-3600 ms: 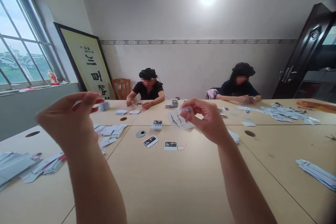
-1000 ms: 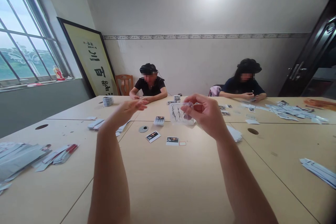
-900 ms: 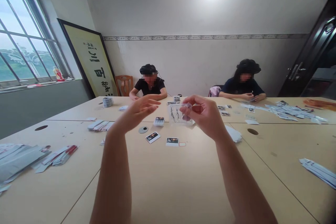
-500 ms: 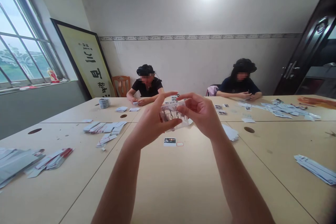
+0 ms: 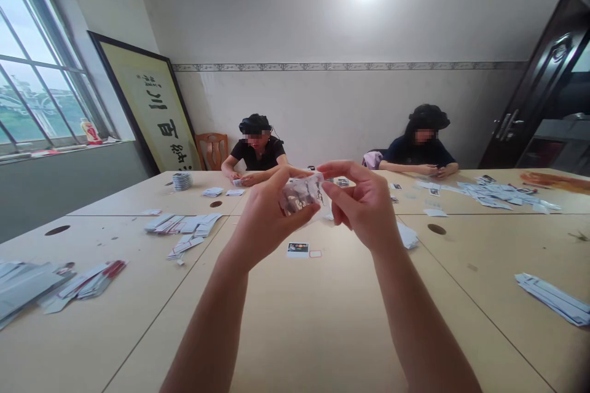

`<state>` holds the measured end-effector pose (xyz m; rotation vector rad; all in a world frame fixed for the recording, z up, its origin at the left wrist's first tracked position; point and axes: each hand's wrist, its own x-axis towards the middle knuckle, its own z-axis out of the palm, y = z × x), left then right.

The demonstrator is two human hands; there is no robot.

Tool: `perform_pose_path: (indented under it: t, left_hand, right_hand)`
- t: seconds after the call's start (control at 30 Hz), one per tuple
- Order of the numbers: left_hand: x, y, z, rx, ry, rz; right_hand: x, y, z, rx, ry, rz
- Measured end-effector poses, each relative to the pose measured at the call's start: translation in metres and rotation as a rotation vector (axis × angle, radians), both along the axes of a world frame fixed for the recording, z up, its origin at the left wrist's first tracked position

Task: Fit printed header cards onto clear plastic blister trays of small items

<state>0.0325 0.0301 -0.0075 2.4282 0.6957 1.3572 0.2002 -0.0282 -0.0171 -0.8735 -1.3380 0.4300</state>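
A broad pale-wood table [image 5: 313, 319] with a brown wooden chair [image 5: 213, 151] beyond its far edge suggested an office meeting room.

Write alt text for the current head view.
A left hand holds a clear plastic pack showing dark shapes above a pale table, the right hand at the pack's edge. Two people sit opposite, beyond white papers and a printed card.

printed card [image 5: 298, 250] below the hands [image 5: 263, 212] [image 5: 366, 212], open tabletop [image 5: 313, 325] nearer
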Motion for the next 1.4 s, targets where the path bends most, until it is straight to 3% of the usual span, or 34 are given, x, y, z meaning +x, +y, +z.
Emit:
perform_pose_path:
  t: [0.1,0.53,0.73,1.1,1.4]
  left_hand:
    - [0.002,-0.004,0.000,0.099,0.019,0.018]
    - [0.002,-0.009,-0.007,0.210,0.110,0.017]
    - [0.001,-0.011,-0.007,0.257,0.127,0.025]
    - [0.002,-0.011,-0.007,0.236,0.073,0.021]
    - [-0.003,-0.006,-0.005,0.176,0.103,-0.004]
  right_hand:
    - [-0.002,0.000,0.000,0.009,0.029,0.041]
    - [0.002,0.003,-0.003,0.017,0.082,0.140]
    - [0.005,0.007,-0.004,-0.002,0.063,0.095]
    - [0.001,0.009,-0.005,0.085,0.127,0.154]
    - [0.000,0.008,-0.001,0.037,0.160,0.258]
